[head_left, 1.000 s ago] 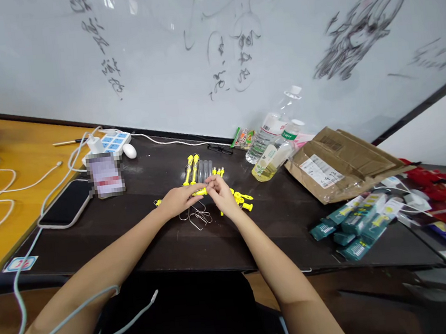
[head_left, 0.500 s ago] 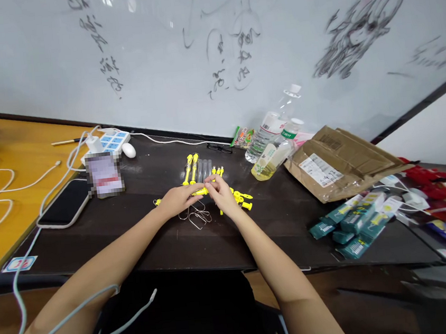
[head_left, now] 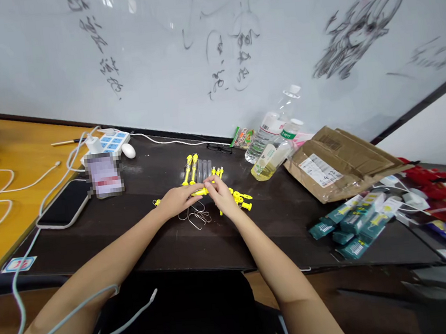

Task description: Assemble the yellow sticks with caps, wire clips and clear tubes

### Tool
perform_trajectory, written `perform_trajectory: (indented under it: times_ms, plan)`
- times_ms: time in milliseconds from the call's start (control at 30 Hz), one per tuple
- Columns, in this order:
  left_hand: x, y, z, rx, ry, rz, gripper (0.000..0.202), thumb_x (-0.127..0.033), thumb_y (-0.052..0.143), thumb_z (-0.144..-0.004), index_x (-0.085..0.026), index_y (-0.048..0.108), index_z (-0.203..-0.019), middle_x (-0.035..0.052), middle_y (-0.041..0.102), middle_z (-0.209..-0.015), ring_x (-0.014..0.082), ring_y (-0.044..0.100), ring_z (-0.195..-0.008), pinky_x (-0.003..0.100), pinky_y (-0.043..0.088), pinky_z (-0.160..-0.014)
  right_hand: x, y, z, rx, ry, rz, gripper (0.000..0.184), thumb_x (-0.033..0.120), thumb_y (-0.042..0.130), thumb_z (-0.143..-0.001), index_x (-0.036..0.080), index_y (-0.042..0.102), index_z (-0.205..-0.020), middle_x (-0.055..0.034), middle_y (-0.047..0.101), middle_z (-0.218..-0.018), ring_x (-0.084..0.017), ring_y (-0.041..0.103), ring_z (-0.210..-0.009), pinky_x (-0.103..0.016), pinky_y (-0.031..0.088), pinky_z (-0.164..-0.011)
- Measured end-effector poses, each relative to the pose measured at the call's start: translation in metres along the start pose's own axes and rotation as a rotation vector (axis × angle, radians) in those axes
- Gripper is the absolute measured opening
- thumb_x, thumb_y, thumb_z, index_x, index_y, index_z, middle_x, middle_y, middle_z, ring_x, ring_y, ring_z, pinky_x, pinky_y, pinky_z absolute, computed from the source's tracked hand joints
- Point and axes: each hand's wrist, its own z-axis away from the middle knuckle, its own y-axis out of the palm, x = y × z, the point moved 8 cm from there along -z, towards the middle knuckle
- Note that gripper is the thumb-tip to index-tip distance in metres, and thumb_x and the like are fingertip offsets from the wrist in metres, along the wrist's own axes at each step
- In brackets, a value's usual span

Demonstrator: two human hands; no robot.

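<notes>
My left hand [head_left: 176, 201] and my right hand [head_left: 221, 194] meet over the dark tabletop, both closed on a small yellow plastic piece [head_left: 199, 192] held between them. My fingers cover part of it. Just beyond them, two long yellow plastic parts [head_left: 192, 169] lie side by side, with several clear tubes [head_left: 205, 170] and small yellow pieces [head_left: 217, 171] to their right. More yellow parts [head_left: 243, 199] are scattered right of my right hand. Bent metal wire hooks [head_left: 198, 216] rest on the table nearer to me, below my hands.
At left are a phone [head_left: 65, 205], a power strip [head_left: 113, 142] and loose white cables. Bottles [head_left: 268, 159], a brown parcel [head_left: 338, 163] and green boxes [head_left: 356, 222] stand or lie at right. A whiteboard [head_left: 163, 51] rises behind the table.
</notes>
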Motion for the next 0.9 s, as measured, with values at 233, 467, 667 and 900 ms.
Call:
perform_trajectory:
  times_ms: [233,467,667,900]
  plan:
    - [0.0006,0.0004,0.0003,-0.001,0.001,0.013,0.04,-0.043,0.044,-0.094,-0.028,0.051,-0.13,0.0027,0.066,-0.117,0.0187,0.065,-0.098,0.027,0.05,-0.08,0.0018,0.0015,-0.0024,0.011,-0.029,-0.068,0.017,0.022,0.051,-0.08,0.021,0.05,-0.097,0.0047,0.042,-0.067,-0.012,0.042,-0.059,-0.025,0.033,-0.059]
    - [0.0005,0.0007,0.0,-0.004,-0.002,0.007,0.041,-0.043,0.043,-0.094,-0.028,0.049,-0.132,0.0031,0.067,-0.116,0.0193,0.065,-0.099,0.027,0.05,-0.08,-0.0029,-0.0008,-0.0007,-0.012,0.043,0.028,0.019,0.039,0.047,-0.088,0.022,0.052,-0.094,0.0046,0.041,-0.061,-0.013,0.041,-0.057,-0.026,0.033,-0.057]
    - [-0.0012,0.0003,-0.0005,0.022,-0.006,0.011,0.04,-0.042,0.044,-0.094,-0.028,0.049,-0.132,0.0025,0.066,-0.117,0.0197,0.065,-0.099,0.028,0.05,-0.08,-0.0024,0.0006,-0.0011,-0.001,0.014,0.01,0.021,0.042,0.046,-0.09,0.022,0.052,-0.094,0.0055,0.039,-0.058,-0.012,0.037,-0.052,-0.025,0.03,-0.054]
    - [-0.0009,0.0,0.0001,0.009,-0.007,0.014,0.04,-0.042,0.044,-0.094,-0.028,0.05,-0.131,0.0029,0.067,-0.114,0.0189,0.065,-0.097,0.028,0.05,-0.079,0.0023,-0.0001,-0.0023,-0.007,-0.036,-0.066,0.017,0.022,0.049,-0.08,0.021,0.051,-0.097,0.0054,0.041,-0.064,-0.012,0.041,-0.057,-0.025,0.035,-0.059]
